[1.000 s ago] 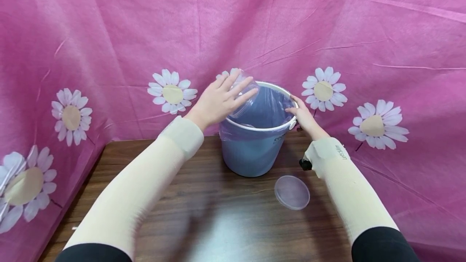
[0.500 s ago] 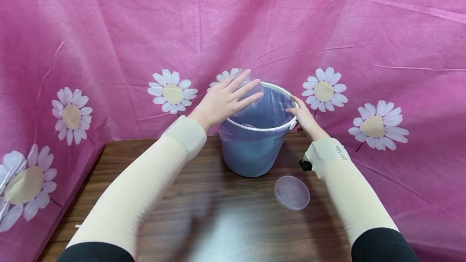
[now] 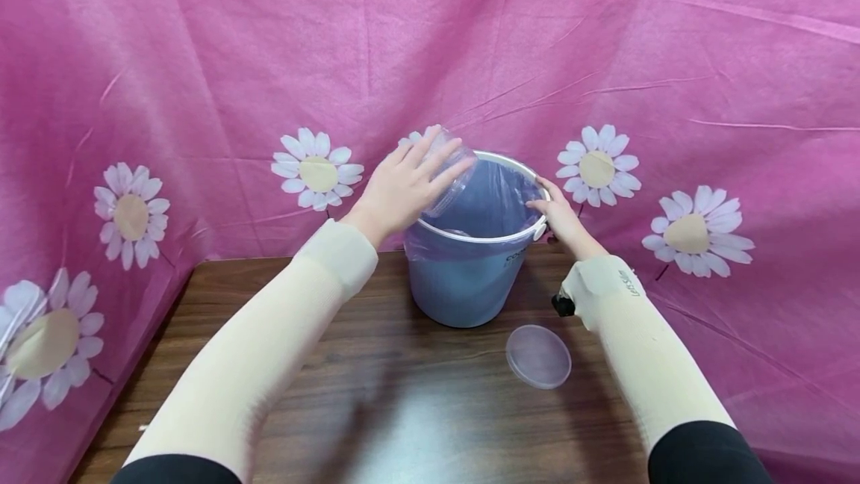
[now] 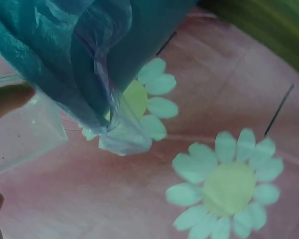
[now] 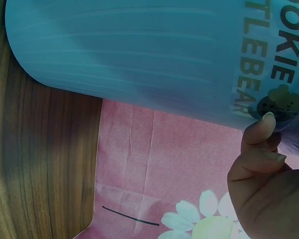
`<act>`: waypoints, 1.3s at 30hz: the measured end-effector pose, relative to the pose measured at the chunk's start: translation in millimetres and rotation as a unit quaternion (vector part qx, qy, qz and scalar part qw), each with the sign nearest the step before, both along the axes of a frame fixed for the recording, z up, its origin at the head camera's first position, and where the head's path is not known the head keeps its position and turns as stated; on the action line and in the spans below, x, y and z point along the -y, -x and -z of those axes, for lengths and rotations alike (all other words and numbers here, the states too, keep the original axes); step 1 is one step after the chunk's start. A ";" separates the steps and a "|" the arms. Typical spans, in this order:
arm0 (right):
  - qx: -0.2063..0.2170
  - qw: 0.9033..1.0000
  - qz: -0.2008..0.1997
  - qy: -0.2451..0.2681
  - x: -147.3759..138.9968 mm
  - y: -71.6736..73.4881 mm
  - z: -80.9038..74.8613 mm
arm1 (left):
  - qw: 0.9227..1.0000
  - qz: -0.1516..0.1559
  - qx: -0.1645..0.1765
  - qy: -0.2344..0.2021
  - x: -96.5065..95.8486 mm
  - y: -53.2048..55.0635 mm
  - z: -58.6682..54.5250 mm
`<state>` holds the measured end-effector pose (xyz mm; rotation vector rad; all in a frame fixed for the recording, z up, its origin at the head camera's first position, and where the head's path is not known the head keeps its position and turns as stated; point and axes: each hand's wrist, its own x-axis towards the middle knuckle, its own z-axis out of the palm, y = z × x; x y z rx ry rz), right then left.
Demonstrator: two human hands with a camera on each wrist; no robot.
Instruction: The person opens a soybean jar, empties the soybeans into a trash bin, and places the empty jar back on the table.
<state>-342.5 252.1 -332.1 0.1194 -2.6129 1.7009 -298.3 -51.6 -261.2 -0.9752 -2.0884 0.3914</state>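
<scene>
A blue bucket (image 3: 463, 286) with a white rim stands at the back of the table, lined with a thin clear plastic bag (image 3: 517, 185). Over its left rim my left hand (image 3: 401, 185) holds a clear plastic tub (image 3: 459, 189), tipped on its side, with spread fingers across it. The left wrist view shows the tub (image 4: 27, 132) with a fingertip on it, beside the hanging edge of the bag (image 4: 124, 134). My right hand (image 3: 563, 213) grips the right rim, thumb inside; curled fingers (image 5: 256, 134) press the outer wall below the printed bear.
A round clear lid (image 3: 539, 356) lies flat on the brown wooden table (image 3: 403, 394), in front of the bucket. Behind the table hangs a pink cloth (image 3: 430, 36) with large daisies. A small white scrap sits at the table's left side.
My left hand with the tub has shifted slightly right, then back left, staying over the bucket's left rim. The right hand, bucket and lid have kept their places.
</scene>
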 end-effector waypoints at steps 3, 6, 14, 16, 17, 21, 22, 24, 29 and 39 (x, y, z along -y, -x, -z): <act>0.002 1.000 0.002 -0.002 -0.1 -0.6 -0.5 | 0.997 -0.007 0.021 -0.068 2.6 -0.7 4.4; 0.002 1.000 0.002 0.000 -0.2 -1.3 -0.9 | 0.992 -0.012 0.047 -0.116 6.0 -2.5 7.7; -0.001 1.000 -0.002 0.001 -1.9 -0.9 0.3 | 0.961 -0.032 0.111 -0.253 9.3 -16.7 17.7; 0.002 1.000 -0.001 0.004 -2.2 -0.7 1.1 | 0.950 -0.032 0.122 -0.287 8.8 -21.0 20.9; 0.004 1.000 0.000 0.006 -2.0 -0.9 1.3 | 0.944 -0.030 0.129 -0.304 8.7 -23.2 22.6; 0.005 1.000 0.002 0.006 -1.7 -0.4 1.7 | 0.913 -0.022 0.163 -0.374 8.3 -33.9 27.8; 0.004 1.000 0.002 0.004 -1.5 -0.2 1.8 | 0.903 -0.020 0.173 -0.394 8.3 -37.0 28.8; 0.002 1.000 0.000 -0.002 -1.8 1.3 2.2 | 0.883 -0.018 0.191 -0.429 8.2 -43.8 30.6; 0.004 1.000 -0.002 0.001 -1.9 4.0 3.4 | 0.842 -0.027 0.229 -0.488 8.9 -58.5 36.1; 0.015 1.000 -0.004 0.015 6.6 -13.9 -16.6 | 0.787 -0.039 0.273 -0.553 11.9 -85.2 51.2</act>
